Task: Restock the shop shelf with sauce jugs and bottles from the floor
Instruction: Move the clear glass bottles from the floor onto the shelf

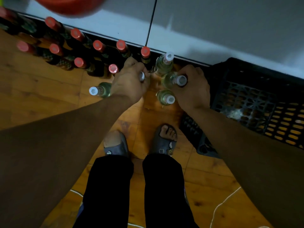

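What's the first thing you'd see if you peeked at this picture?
In the middle, the left hand grips a clear bottle and the right hand grips a second bottle, both by the neck. Rows of red-capped bottles stand upper left; a black crate sits at right.

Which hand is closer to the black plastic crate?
Right. The right hand, gripping a white-capped bottle, is beside the black crate; the left hand, gripping another, is farther off.

You see five upright pale yellow bottles (162,96) with white caps on the wooden floor (49,99), dark red-capped bottles (79,62) just left
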Demonstrator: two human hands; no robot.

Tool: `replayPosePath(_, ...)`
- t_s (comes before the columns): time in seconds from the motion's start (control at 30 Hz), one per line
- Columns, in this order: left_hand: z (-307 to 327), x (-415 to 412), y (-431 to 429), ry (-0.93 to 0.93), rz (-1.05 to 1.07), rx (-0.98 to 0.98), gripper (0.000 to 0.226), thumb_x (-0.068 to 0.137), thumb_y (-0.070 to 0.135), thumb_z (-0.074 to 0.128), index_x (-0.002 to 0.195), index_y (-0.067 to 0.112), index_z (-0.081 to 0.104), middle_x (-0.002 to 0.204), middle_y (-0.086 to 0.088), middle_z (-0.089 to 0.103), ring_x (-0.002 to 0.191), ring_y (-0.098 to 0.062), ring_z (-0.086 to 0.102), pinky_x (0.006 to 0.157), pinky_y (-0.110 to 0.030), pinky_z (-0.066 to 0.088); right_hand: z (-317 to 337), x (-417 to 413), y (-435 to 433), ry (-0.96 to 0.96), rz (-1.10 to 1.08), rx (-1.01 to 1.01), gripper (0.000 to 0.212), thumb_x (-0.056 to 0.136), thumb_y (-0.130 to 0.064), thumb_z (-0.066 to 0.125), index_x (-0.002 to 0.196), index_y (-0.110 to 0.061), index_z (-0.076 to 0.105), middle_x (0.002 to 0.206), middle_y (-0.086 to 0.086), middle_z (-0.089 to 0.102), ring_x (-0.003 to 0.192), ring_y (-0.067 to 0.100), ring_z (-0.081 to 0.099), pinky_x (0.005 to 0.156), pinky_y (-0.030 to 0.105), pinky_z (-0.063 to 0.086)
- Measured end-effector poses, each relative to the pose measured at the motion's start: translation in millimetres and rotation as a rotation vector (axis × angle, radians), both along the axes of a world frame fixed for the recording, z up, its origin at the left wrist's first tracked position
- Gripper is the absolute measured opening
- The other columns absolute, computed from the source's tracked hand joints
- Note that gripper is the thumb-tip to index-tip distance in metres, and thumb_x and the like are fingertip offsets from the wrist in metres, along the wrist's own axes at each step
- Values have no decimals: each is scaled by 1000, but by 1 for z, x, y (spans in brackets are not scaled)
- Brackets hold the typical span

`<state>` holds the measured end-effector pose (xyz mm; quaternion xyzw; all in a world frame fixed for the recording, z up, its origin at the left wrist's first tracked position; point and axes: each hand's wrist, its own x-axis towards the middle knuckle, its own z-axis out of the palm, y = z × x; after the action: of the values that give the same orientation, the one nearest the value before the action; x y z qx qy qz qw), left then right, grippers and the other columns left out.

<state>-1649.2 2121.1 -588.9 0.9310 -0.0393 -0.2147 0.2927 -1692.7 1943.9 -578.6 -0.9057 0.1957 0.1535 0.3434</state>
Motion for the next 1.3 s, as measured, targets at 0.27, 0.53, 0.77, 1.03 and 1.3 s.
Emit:
replayPosePath(0.27,135,-1,8,-27,40,-130,7,80,11,66,86,14,67,102,1,47,93,-21,55,77,-26,41,147,10,3,-46,44,-20,18,81,-19,63,97,-13,57,97,1,50,79,18,48,67,29,36)
replayPosePath(0.53,327,20,24,-101,15,-188,12,77,13,66,77,25,62,94,3,47,86,-19,53,75,-26,40,334,14,30,-167,59,-31,16,77,-20,66,88,-15,56,92,3,53,77,22,48,63,30,32)
replayPosePath(0.77,516,45,47,-222,-110,-166,9,74,15,65,75,23,68,90,1,51,89,-22,57,75,-24,40,505,29,60,-345,38,-86,15,71,-20,68,83,-15,61,82,1,60,75,21,54,59,31,34)
replayPosePath(1.03,693,66,83,-339,-182,-180,8,74,14,63,68,18,67,76,-2,69,80,-25,65,62,-23,42,676,50,93,-538,75,-174,13,68,-24,71,75,-21,61,74,-4,62,73,21,58,57,29,39)
replayPosePath(1.3,801,119,94,-353,-93,-370,24,53,13,62,71,0,69,71,-7,66,70,-17,56,65,-32,50,776,96,92,-646,-56,-96,15,58,-32,69,68,-24,61,76,1,71,76,24,68,70,41,58)
